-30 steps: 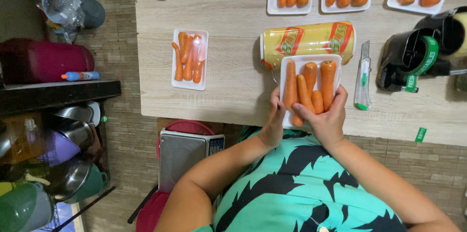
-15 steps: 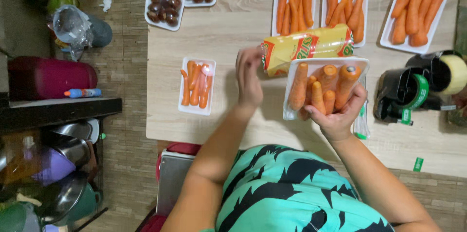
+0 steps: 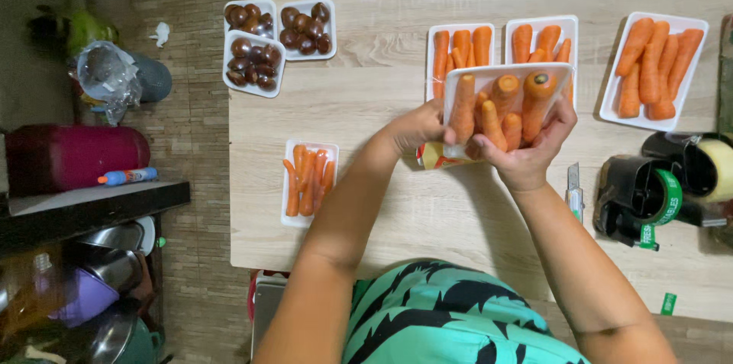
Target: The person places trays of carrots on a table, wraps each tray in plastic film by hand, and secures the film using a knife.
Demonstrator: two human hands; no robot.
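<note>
I see the white tray of carrots lifted above the wooden table, tilted toward me. My right hand cups its underside, fingers closed on the edge; my left hand pinches the left rim. The thin foam tray looks light, flexible and easily cracked, the loose carrots apt to roll, so I judge supporting it underneath safest. The yellow roll beneath is mostly hidden.
</note>
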